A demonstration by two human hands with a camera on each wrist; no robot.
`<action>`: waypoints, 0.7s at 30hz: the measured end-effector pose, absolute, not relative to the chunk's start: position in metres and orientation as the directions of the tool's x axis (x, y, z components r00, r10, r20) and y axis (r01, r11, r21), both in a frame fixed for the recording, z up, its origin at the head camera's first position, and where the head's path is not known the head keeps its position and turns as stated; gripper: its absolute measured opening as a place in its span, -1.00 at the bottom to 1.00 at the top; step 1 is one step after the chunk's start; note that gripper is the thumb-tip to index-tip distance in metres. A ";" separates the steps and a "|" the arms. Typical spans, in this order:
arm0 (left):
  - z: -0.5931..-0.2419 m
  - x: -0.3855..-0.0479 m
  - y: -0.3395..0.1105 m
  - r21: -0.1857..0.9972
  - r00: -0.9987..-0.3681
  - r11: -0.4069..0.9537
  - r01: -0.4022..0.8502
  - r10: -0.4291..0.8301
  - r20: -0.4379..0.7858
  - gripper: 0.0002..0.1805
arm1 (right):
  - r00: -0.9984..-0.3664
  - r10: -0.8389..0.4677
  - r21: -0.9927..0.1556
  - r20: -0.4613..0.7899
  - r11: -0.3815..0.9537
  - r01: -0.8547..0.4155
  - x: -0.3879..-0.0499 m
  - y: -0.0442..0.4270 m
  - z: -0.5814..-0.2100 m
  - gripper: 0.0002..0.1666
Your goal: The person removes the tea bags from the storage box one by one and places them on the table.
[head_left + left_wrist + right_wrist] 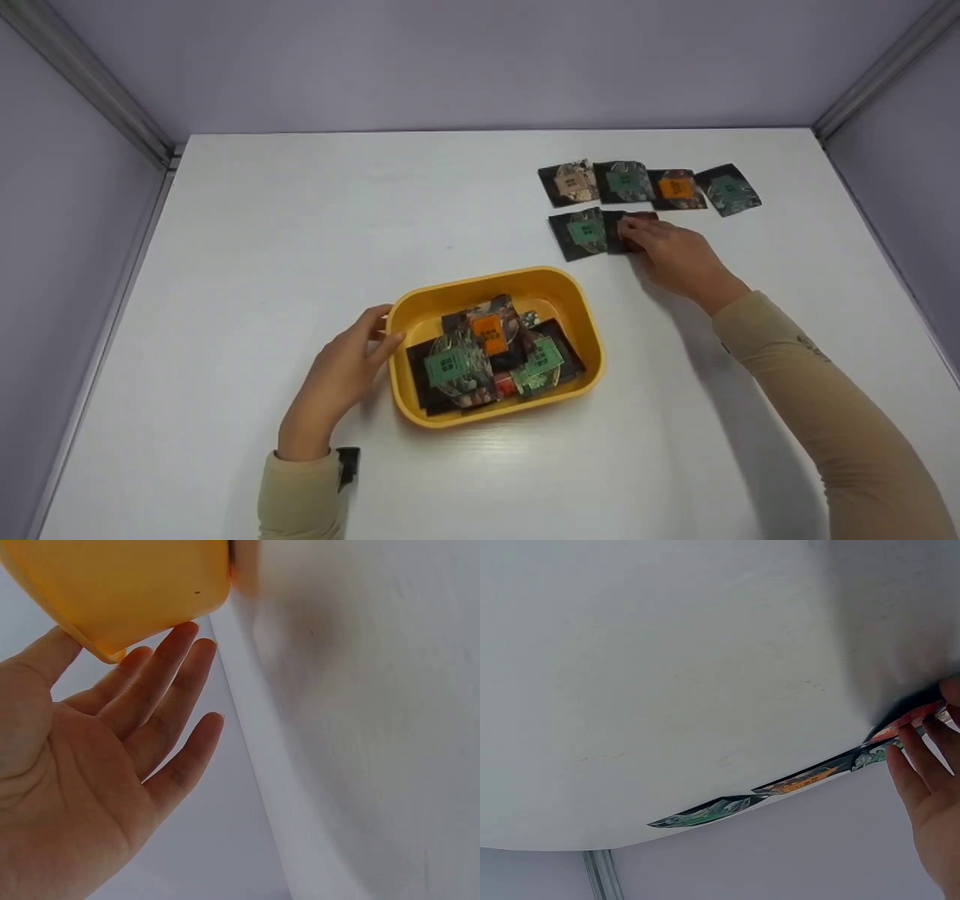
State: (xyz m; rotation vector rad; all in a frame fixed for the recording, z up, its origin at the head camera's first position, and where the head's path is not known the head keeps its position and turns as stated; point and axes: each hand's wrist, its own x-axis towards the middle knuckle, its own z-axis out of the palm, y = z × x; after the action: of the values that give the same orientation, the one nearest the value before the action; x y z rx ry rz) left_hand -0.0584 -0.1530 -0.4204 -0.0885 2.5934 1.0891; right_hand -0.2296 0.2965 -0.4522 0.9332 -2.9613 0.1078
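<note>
At left, the left hand [337,379] gripped the yellow tray [555,289], thumb over its rim; the left wrist view alone showed spread fingers [142,699] beneath. Sachets [457,367] lay heaped inside. Farther right on the worktop [300,247], beside a green-labelled sachet [583,232], the right hand [679,259] pinched a dark sachet [613,232], its red face plainer in the right wrist view.

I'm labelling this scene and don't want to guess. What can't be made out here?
- Head view: much of the front of the packet under the right hand, covered by fingers.
- Head view: the lower packets in the yellow tray, mostly hidden by those on top; no sure count.
- Head view: the labels' print, too small to read.
- Left wrist view: the tray's contents, behind its wall.
- Right wrist view: part of the hand, cut off by the right edge.
</note>
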 end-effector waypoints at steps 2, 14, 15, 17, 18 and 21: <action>-0.420 -0.058 -0.153 0.687 -0.946 0.706 -0.173 0.074 -0.314 -0.44 | -0.826 -0.563 -0.060 0.029 0.824 -0.564 -0.229 0.296 -0.449 -0.49; -0.420 -0.058 -0.154 0.688 -0.949 0.707 -0.164 0.078 -0.306 -0.45 | -0.753 -0.637 -0.041 0.165 0.758 -0.651 -0.226 0.284 -0.430 -0.68; -0.420 -0.058 -0.153 0.687 -0.949 0.708 -0.162 0.078 -0.304 -0.45 | -0.736 -0.648 -0.041 0.197 0.744 -0.666 -0.224 0.282 -0.427 -0.72; -0.420 -0.058 -0.153 0.685 -0.950 0.711 -0.159 0.078 -0.302 -0.45 | -0.704 -0.664 -0.037 0.253 0.720 -0.693 -0.220 0.277 -0.421 -0.78; -0.420 -0.058 -0.153 0.684 -0.950 0.712 -0.159 0.077 -0.302 -0.44 | -0.690 -0.670 -0.034 0.275 0.710 -0.703 -0.218 0.274 -0.418 -0.80; -0.420 -0.058 -0.153 0.683 -0.950 0.712 -0.159 0.077 -0.302 -0.44 | -0.660 -0.683 -0.013 0.313 0.691 -0.722 -0.209 0.264 -0.407 -0.84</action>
State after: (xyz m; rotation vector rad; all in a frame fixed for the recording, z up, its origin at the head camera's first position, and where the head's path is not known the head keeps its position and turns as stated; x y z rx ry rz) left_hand -0.0577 -0.1532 -0.4199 -0.0643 2.6113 1.0836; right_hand -0.2093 0.2644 -0.4074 1.1155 -2.6202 0.1969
